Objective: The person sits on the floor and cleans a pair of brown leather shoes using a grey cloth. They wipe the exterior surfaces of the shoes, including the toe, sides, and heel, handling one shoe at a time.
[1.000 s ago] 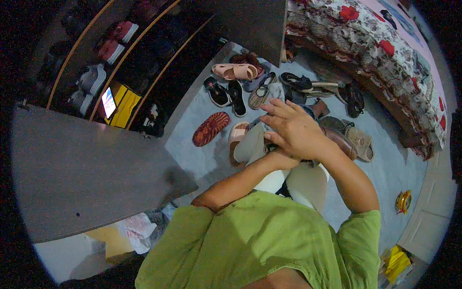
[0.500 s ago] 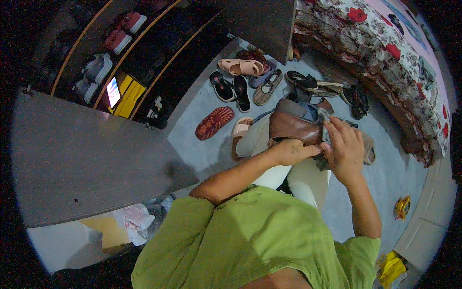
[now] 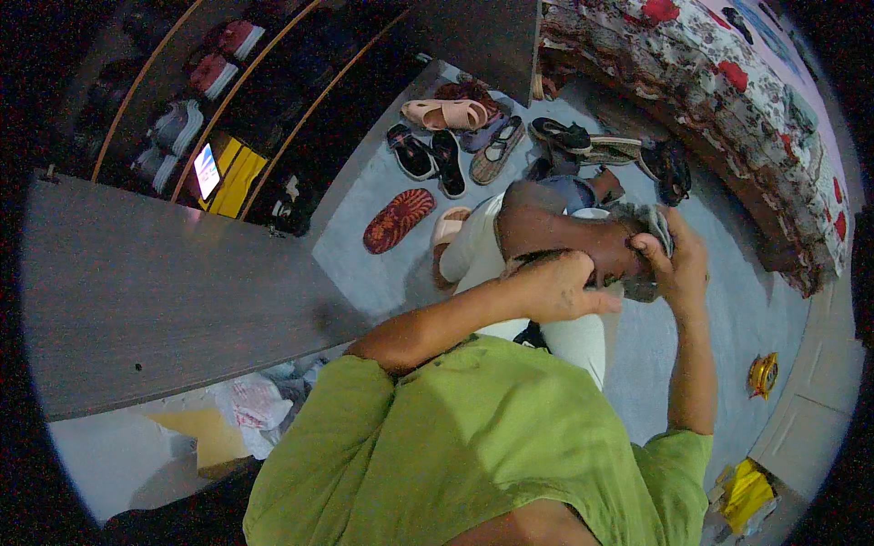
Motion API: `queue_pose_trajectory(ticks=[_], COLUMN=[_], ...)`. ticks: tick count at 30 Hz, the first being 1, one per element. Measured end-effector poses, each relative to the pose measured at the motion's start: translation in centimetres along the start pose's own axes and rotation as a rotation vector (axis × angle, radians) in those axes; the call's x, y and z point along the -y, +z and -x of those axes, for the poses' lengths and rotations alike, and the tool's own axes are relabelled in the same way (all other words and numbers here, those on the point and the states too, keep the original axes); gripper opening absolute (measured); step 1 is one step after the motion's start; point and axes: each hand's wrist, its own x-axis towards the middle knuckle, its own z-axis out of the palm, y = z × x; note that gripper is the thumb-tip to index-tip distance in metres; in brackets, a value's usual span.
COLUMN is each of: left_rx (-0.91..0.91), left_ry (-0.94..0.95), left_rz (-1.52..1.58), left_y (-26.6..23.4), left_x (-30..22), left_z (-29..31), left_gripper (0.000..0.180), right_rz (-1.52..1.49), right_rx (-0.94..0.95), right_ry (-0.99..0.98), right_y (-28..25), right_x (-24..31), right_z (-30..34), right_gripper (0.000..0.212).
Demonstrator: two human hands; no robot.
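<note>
A brown leather shoe (image 3: 537, 223) is held above my knees, its opening on the upper side. My left hand (image 3: 560, 289) is closed on the shoe's near edge, with the thumb stretched to the right. At the shoe's right end, my right hand (image 3: 685, 259) grips a grey cloth (image 3: 657, 226) that is pressed around that end. The thumb lies on top of the cloth and the shoe; the other fingers are mostly hidden behind.
Several shoes and sandals lie on the grey floor, among them black shoes (image 3: 448, 164), pink sandals (image 3: 446, 115) and a red patterned slipper (image 3: 399, 221). An open cabinet door (image 3: 182, 291) stands at left, beside shelves holding shoes and a lit phone (image 3: 207, 171). A flowered bed cover (image 3: 701, 100) hangs at right.
My right hand has shifted from lying over the shoe's right end to wrapping its outer side with the cloth. The left hand has slid slightly, its thumb lower and off the leather.
</note>
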Motion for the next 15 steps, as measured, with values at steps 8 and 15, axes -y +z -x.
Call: queue_pose_trajectory(ticks=[8,15], left_rx=[0.0,-0.206], left_ry=[0.008,0.091], left_rz=[-0.261,0.14], left_y=[-0.8,-0.3], left_x=[-3.2,-2.9], left_z=[1.3,-0.3], left_gripper=[0.045,0.036], right_rz=[0.061,0.127], right_rx=[0.278,0.36], right_ry=[-0.13,-0.195], right_y=[-2.6,-4.9], right_x=[2.7,5.5], right_z=[-5.7,-9.2], right_gripper=[0.041,0.031])
